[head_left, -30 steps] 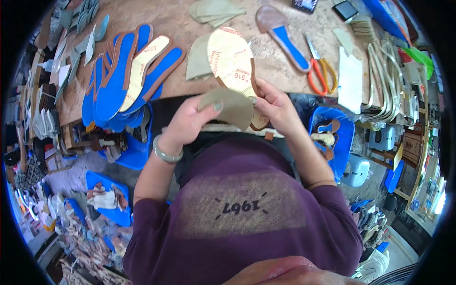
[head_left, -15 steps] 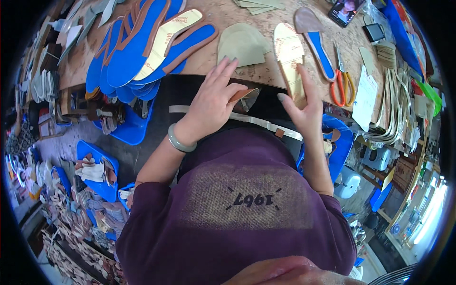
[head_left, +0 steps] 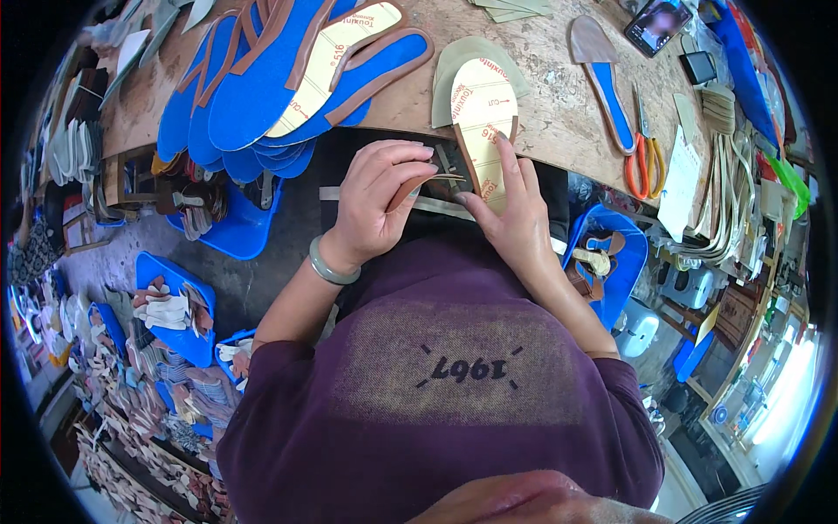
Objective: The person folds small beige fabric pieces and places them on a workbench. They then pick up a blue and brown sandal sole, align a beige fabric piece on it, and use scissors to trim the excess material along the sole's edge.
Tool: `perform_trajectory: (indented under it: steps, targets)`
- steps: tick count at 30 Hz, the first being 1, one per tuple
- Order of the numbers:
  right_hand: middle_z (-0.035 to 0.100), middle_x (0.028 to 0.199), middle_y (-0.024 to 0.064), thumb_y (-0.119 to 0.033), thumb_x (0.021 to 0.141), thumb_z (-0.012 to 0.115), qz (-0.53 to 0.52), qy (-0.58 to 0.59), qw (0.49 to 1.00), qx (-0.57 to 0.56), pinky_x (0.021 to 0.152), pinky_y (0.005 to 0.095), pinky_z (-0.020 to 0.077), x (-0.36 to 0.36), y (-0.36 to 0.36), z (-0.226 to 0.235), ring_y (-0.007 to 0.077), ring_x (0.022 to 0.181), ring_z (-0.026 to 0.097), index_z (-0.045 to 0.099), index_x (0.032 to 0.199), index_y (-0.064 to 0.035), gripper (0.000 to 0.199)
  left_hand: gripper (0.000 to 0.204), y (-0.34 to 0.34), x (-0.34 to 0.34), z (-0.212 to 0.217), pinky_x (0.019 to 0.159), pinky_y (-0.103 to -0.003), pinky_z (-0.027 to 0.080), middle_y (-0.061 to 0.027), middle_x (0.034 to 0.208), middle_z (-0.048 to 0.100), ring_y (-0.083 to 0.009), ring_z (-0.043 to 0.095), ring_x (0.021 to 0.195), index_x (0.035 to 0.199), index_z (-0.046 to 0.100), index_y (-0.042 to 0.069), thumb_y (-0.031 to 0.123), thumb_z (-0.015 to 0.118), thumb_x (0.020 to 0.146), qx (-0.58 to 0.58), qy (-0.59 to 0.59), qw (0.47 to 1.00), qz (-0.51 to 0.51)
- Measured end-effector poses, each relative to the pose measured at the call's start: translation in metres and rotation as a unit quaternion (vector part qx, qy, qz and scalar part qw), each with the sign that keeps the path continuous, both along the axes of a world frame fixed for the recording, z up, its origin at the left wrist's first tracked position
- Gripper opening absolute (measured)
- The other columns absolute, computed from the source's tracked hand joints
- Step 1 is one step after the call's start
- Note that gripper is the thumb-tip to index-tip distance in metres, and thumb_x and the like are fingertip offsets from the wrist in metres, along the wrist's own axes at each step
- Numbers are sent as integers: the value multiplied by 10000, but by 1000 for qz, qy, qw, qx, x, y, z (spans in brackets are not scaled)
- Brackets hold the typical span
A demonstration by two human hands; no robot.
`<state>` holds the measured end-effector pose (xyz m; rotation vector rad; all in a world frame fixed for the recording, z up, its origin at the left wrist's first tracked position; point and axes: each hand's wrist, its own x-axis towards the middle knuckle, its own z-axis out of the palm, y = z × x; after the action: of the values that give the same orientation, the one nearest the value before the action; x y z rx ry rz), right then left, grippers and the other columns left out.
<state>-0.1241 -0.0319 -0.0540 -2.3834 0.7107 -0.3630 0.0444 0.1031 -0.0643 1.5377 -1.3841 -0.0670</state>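
My right hand (head_left: 517, 203) grips an insole (head_left: 483, 98) by its near end, thumb on one edge and fingers on the other. The insole has a cream printed paper face and brown edging along its sides. Its far end lies over pale green rounded pieces (head_left: 449, 59) on the bench. Just left of it, my left hand (head_left: 381, 196) pinches a curved brown leather piece (head_left: 408, 187) with a pale inner side, held over my lap. Left of both hands lies a pile of blue insoles (head_left: 249, 109) with brown edging, one showing a cream face.
On the wooden bench (head_left: 550, 96), a brown-and-blue insole (head_left: 602, 92) lies to the right, near scissors (head_left: 643, 153) with orange and yellow handles. Beyond are a phone (head_left: 657, 26) and a paper sheet (head_left: 678, 188). Blue bins (head_left: 231, 231) stand below the bench.
My right hand has moved left with the insole, bringing it from beside the pale green pieces to over them. My left hand's fingers have curled closer around the brown leather piece.
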Motion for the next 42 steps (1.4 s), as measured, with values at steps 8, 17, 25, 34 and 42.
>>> perform_trajectory:
  steps: [8, 17, 25, 34, 42]
  targets:
    - [475, 1059, 211, -239, 773, 790, -19, 4, 1000, 24, 702, 467, 529, 11, 13, -7, 421, 878, 600, 237, 1471, -53, 910, 138, -1, 11, -5, 913, -402, 467, -148, 1113, 649, -329, 614, 1063, 988, 644, 26, 105, 560, 913, 0, -8, 1000, -30]
    - [472, 1061, 203, -239, 776, 786, -28, 12, 999, 27, 673, 467, 533, 11, 15, -12, 410, 855, 608, 218, 1487, -69, 925, 130, -12, 16, -14, 969, -419, 423, -134, 1228, 634, -334, 580, 1173, 996, 641, 69, 113, 602, 880, 35, -27, 998, -36]
    - [474, 1048, 196, -235, 777, 786, -26, 0, 999, 22, 671, 455, 534, 10, 13, -15, 395, 846, 611, 215, 1493, -67, 931, 136, -13, 16, -14, 974, -416, 406, -140, 1247, 628, -339, 561, 1203, 999, 639, 72, 152, 565, 917, 55, -34, 997, -31]
    - [473, 1065, 200, -237, 782, 781, -26, -4, 999, 34, 707, 454, 536, 9, 12, -16, 393, 868, 610, 228, 1490, -62, 915, 141, -14, 16, -12, 958, -413, 410, -122, 1221, 641, -320, 567, 1192, 991, 639, 67, 146, 621, 875, 62, -47, 997, -25]
    - [482, 1051, 199, -231, 784, 778, -24, -15, 999, 39, 708, 446, 537, 9, 10, -13, 391, 885, 614, 256, 1483, -59, 889, 121, -16, 14, -10, 948, -400, 407, -116, 1228, 640, -304, 559, 1207, 968, 636, 68, 123, 647, 861, 80, -67, 994, -11]
